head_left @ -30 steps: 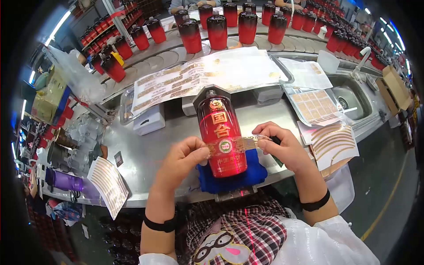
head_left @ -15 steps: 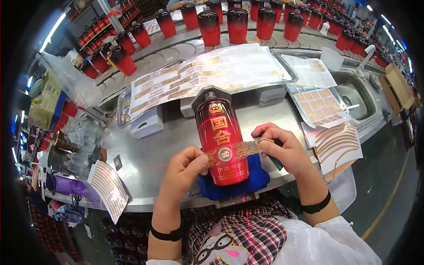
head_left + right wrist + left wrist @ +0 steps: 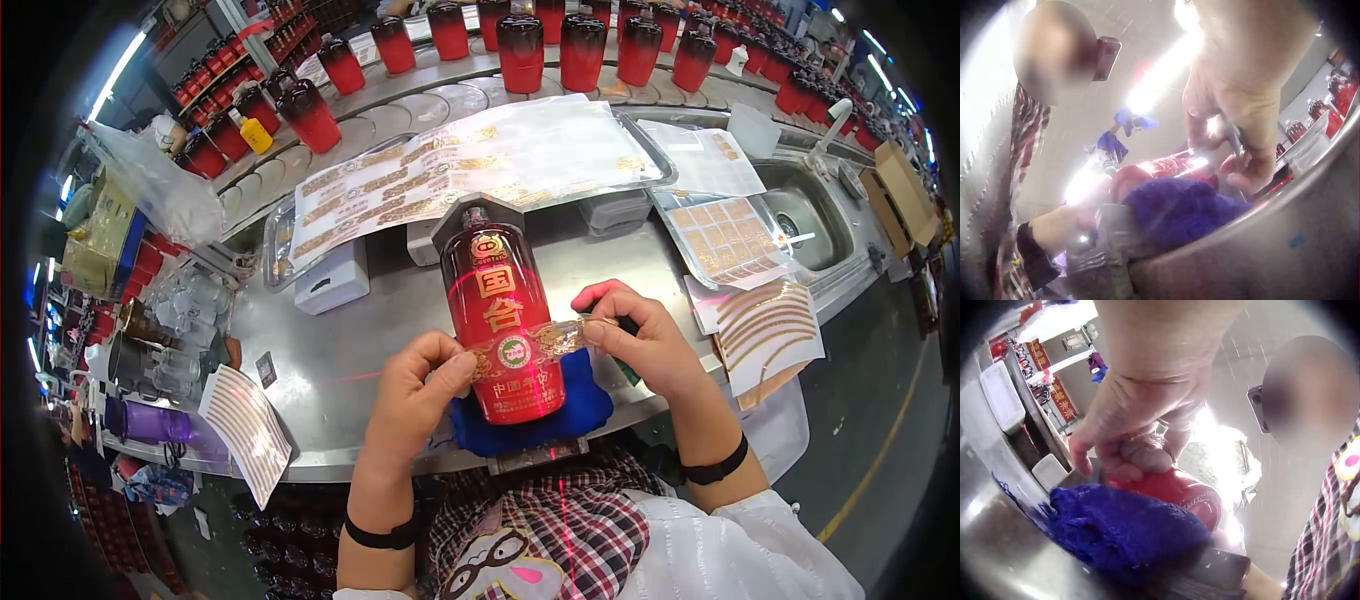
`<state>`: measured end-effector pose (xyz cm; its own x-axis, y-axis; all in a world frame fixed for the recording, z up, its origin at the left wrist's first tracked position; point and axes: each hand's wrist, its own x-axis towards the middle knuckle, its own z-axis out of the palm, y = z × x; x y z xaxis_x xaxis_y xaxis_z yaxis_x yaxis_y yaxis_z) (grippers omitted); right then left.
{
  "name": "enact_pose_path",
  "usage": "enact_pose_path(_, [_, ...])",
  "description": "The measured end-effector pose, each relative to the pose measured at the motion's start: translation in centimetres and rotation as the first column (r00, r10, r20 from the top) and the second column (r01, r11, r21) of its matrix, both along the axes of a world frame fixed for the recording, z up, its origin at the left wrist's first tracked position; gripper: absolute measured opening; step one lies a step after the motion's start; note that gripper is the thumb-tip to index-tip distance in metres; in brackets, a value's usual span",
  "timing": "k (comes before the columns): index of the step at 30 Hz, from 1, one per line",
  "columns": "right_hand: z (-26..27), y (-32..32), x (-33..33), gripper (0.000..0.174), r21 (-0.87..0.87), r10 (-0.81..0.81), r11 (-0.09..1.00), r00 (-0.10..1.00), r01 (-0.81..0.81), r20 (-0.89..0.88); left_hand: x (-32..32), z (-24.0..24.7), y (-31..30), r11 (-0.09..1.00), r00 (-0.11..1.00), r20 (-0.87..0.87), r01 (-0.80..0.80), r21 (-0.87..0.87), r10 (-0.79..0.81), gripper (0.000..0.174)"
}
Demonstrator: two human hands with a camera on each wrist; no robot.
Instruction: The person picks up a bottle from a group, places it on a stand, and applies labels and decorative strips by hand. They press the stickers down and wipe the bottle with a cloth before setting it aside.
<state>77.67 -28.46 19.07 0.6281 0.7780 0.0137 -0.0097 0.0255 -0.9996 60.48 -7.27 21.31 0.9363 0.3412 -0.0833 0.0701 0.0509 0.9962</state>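
Observation:
A red bottle [image 3: 497,290] with a dark neck and gold characters lies neck away on a blue cloth [image 3: 590,400]. Across its lower front runs a clear strip [image 3: 560,338] with gold pattern and a round green-and-white emblem. The left hand [image 3: 415,390] pinches the strip's left end between thumb and fingers, close against the bottle's side. At the other end, held out past the bottle's right side, the right hand [image 3: 650,345] pinches the strip. Both wrist views show the blue cloth [image 3: 1125,531] under the red bottle [image 3: 1175,490], with fingers at its side.
Behind the bottle's neck is a dark angular holder [image 3: 445,232]. Beyond it lies a tray with gold-printed sheets [image 3: 400,185]. More sticker sheets lie at left [image 3: 245,430] and right [image 3: 765,330], near a sink [image 3: 810,225]. Several red bottles [image 3: 522,55] stand on the conveyor.
The bottles on the conveyor have shifted right. The bottle and both hands sit slightly lower in the view than a second ago; both hands still pinch the strip.

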Motion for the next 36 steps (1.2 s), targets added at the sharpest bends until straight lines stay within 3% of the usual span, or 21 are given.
enact_pose_path(16, [-0.8, 0.4, 0.0, 0.012, -0.027, -0.018, 0.999, 0.997, 0.020, 0.079, 0.1, -0.2, -0.1, 0.995, 0.999, -0.022, -0.032, 0.094, 0.035, 0.018])
enact_pose_path(19, [-1.6, 0.4, 0.2, 0.007, -0.062, -0.023, 0.997, 0.970, 0.039, 0.240, 0.2, -0.2, -0.2, 0.992, 0.998, -0.008, -0.055, 0.116, 0.056, 0.020])
enact_pose_path(22, [-0.6, 0.6, -0.5, 0.013, -0.067, -0.220, 0.944, 0.770, 0.322, 0.598, 0.3, 0.2, -0.3, 0.991, 0.998, -0.014, -0.058, 0.119, 0.060, 0.019])
enact_pose_path(23, [0.5, 0.8, -1.7, 0.033, -0.023, -0.248, 0.951, 0.803, 0.309, 0.541, 0.3, 0.0, -0.3, 0.992, 0.998, -0.011, -0.060, 0.115, 0.061, 0.018])
enact_pose_path(26, [2.8, 1.0, -4.1, 0.042, 0.020, -0.055, 0.998, 0.652, 0.062, 0.756, 0.2, 0.0, -0.4, 0.993, 0.997, -0.021, -0.066, 0.095, 0.069, 0.019])
enact_pose_path(29, [1.8, 1.6, -4.5, 0.048, 0.056, -0.054, 0.998, 0.584, 0.014, 0.810, 0.3, -0.2, -0.1, 0.994, 0.998, -0.017, -0.055, 0.093, 0.056, 0.020])
enact_pose_path(36, [1.7, 1.6, -4.6, 0.047, 0.029, -0.044, 0.999, 0.579, 0.035, 0.814, -0.5, -2.3, 0.8, 0.997, 0.997, -0.014, -0.073, -0.033, 0.073, 0.020])
